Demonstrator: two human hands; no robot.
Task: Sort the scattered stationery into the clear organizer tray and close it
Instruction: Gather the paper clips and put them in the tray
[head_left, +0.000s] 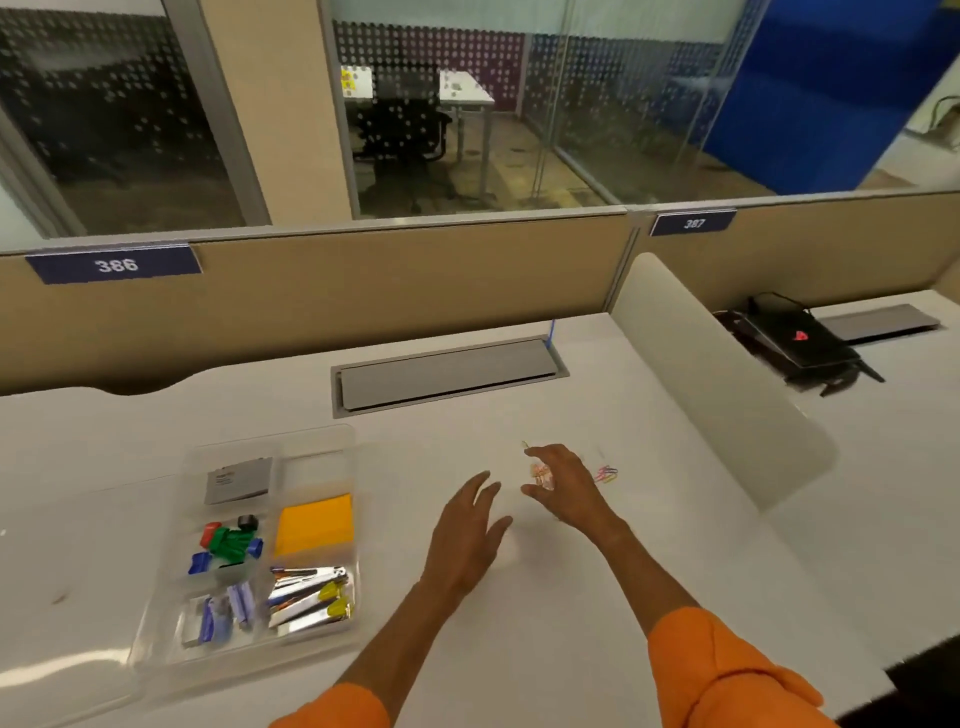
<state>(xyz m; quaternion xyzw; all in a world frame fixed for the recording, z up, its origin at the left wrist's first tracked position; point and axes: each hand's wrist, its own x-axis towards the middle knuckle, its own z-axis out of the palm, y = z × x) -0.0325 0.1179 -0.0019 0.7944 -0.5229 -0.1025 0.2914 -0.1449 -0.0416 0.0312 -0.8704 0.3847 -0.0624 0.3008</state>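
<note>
Already most stationery sat in the clear plastic organizer tray, well left of the grip, not closed. The right hand clasped orange wire paper clips; mixed-colour wire clips lay just right of it; the left hand was spread, empty.

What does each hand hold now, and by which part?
The right hand pinches a small bunch of coloured wire paper clips between thumb and fingertips; the exact part is blurred. The left hand holds nothing.

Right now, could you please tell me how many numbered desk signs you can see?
2. The 386 sign is on the tan partition at left; the 387 sign is on the next partition to the right. Others may lie outside view.
</note>
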